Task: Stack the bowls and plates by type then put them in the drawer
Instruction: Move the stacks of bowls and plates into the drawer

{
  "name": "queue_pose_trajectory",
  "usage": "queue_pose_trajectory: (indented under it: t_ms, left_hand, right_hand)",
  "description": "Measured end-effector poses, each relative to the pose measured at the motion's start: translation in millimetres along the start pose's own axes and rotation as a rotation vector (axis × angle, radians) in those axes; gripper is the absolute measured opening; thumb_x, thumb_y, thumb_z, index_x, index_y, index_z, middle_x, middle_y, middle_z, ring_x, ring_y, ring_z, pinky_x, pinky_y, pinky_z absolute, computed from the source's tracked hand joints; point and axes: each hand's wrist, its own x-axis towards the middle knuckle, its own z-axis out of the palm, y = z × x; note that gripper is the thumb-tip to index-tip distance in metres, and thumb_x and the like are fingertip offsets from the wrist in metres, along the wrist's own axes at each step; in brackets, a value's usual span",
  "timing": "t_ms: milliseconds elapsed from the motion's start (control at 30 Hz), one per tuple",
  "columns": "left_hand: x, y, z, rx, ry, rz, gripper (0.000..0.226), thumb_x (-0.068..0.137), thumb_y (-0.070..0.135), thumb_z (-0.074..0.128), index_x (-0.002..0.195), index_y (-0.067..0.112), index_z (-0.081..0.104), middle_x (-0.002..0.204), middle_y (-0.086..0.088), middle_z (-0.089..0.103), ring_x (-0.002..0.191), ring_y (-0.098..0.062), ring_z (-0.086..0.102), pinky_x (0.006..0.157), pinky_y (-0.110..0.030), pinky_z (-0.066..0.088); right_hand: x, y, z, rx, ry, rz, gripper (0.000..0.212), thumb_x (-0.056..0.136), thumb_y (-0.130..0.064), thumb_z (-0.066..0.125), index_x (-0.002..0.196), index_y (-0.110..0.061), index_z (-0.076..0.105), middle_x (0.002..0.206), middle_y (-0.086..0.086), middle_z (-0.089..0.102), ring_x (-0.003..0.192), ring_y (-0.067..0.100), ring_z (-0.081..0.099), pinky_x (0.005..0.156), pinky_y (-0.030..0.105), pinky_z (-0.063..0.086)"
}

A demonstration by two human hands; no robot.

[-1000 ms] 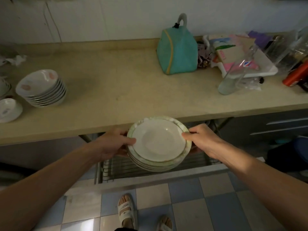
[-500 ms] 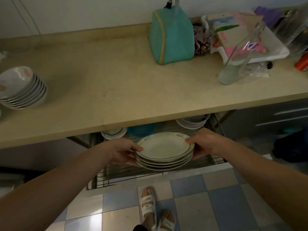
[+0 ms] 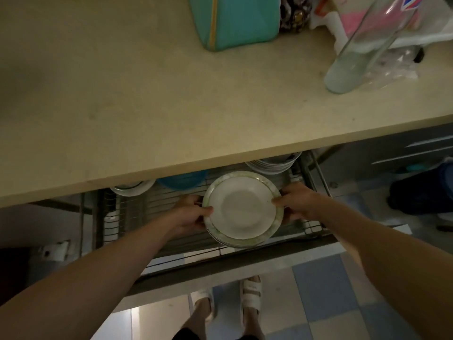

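In the pulled-out wire drawer (image 3: 157,207), a white dish (image 3: 132,188) and a blue bowl (image 3: 182,181) sit at the back under the table (image 3: 147,114) edge, which leaves the middle rack free. The left hand (image 3: 190,215) grips the left rim of the stack of plates (image 3: 244,208), thumb on top and fingers underneath. The right hand (image 3: 295,203) pinches the opposite rim the same way; I judge the two-sided hold is meant to keep the stack level just above the wires. Behind it, another pile of plates (image 3: 272,163) is stored by type. On the table stands a teal bag (image 3: 235,20) and a glass bottle (image 3: 367,47), whose red-and-blue label is too blurred to read.
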Motion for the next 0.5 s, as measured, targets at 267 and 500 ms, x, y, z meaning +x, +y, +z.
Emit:
queue_pose_trajectory:
  t_ms: [267,500]
  left_hand:
    - [50,-6,52,0.295,0.075,0.147,0.044,0.089,0.01,0.073,0.128,0.021,0.057,0.117,-0.002,0.066,0.102,-0.019,0.065,0.062,-0.024,0.059]
    - [89,-11,84,0.414,0.087,0.188,0.05,0.089,0.01,0.073,0.135,0.015,0.052,0.124,-0.006,0.063,0.113,-0.025,0.062,0.081,-0.036,0.06]
  right_hand:
    - [51,29,-40,-0.099,-0.12,0.108,0.033,0.093,0.003,0.065,0.124,0.001,0.055,0.127,0.022,0.063,0.118,0.037,0.063,0.1,0.057,0.053]
    - [89,49,-53,-0.16,-0.079,0.151,0.028,0.092,0.008,0.062,0.099,-0.017,0.049,0.107,0.011,0.059,0.096,0.03,0.064,0.082,0.045,0.06]
